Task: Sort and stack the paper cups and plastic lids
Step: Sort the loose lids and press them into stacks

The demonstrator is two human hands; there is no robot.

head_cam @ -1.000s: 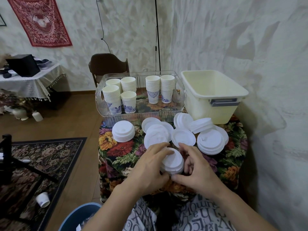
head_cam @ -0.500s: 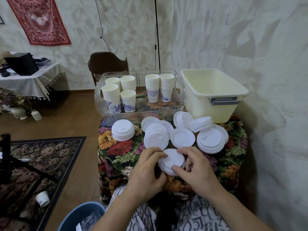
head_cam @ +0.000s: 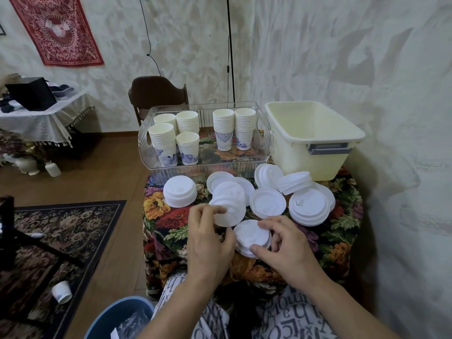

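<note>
Near edge: our left hand (head_cam: 210, 237) has quit near stack (head_cam: 253, 238), now pinching next lid (head_cam: 230, 212); right hand (head_cam: 285, 248) keeps gripping stack. Stack grows, approx half lids loose.

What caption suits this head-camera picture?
Right hand holds a lid stack; left hand lifts another lid.

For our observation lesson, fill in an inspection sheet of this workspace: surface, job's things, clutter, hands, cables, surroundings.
Surface: floral tablecloth.
Job's things: paper cup stacks in clear tray; lid stacks on the cloth.
Clutter: cream tub; stray cup on the floor.
Hands: left hand pinches tilted lids; right hand holds small lid stack.
Cables: black cable on the wall.
Surroundings: chair, rug.
</note>
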